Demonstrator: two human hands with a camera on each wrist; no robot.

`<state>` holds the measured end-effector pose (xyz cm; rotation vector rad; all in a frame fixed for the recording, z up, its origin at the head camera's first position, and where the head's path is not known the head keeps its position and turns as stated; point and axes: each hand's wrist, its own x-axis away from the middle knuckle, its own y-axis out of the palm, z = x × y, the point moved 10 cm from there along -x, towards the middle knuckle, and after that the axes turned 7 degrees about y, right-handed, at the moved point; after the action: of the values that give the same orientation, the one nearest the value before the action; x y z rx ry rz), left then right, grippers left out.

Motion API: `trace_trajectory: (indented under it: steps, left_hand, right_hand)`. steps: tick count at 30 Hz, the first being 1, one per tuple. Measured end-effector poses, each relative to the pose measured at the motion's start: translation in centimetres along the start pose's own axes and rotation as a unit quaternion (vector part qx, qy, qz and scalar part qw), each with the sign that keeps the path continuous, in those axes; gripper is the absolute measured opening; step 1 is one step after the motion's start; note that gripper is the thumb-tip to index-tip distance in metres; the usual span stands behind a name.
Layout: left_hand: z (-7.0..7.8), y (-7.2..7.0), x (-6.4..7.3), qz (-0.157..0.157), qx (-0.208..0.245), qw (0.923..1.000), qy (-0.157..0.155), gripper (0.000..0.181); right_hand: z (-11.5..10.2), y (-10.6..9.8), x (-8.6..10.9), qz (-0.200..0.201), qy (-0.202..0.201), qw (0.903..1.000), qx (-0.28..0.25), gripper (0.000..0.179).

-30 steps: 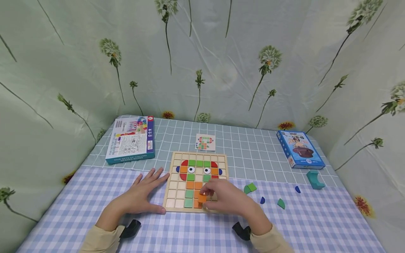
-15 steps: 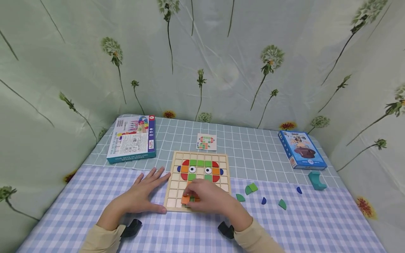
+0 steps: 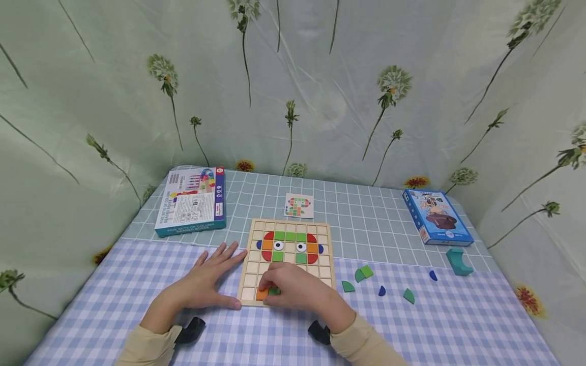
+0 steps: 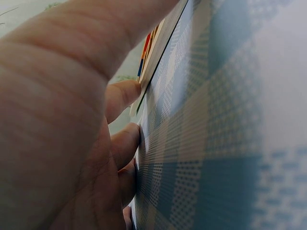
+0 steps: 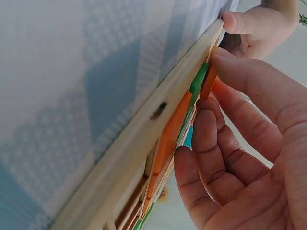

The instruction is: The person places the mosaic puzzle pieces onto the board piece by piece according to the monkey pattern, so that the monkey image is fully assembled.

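Note:
A wooden grid board (image 3: 250,280) lies on the table, with coloured tiles forming a face with two eye pieces (image 3: 278,245). My right hand (image 3: 297,288) is over its lower part, pinching an orange square tile (image 3: 262,294) between thumb and fingers at a front-row cell. In the right wrist view this orange tile (image 5: 209,79) sits tilted beside a green tile (image 5: 197,79), its edge right at the board. The hand hides several cells behind it. My left hand (image 3: 206,282) lies spread on the cloth, thumb and fingertips at the board's left edge.
A pattern card (image 3: 299,205) lies behind the board. To the right are loose green pieces (image 3: 409,296), blue half-circles (image 3: 382,291) and a teal curved block (image 3: 459,262). One box (image 3: 189,201) stands back left, a blue box (image 3: 437,216) back right.
My right hand has moved left along the board's front rows with the orange tile and lowered it at a cell further left. My left hand has stayed in place.

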<state>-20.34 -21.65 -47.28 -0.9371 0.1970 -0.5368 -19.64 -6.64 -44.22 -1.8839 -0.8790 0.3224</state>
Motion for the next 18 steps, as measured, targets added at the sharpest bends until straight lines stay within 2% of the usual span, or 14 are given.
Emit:
trace_trajectory:
  steps: [18]
  left_hand:
    - [0.23,-0.09,0.03,0.002,-0.006,1.0000,0.000,0.119]
  right_hand:
    - [-0.52,-0.05,-0.12,0.010,-0.014,0.9997,0.020,0.004]
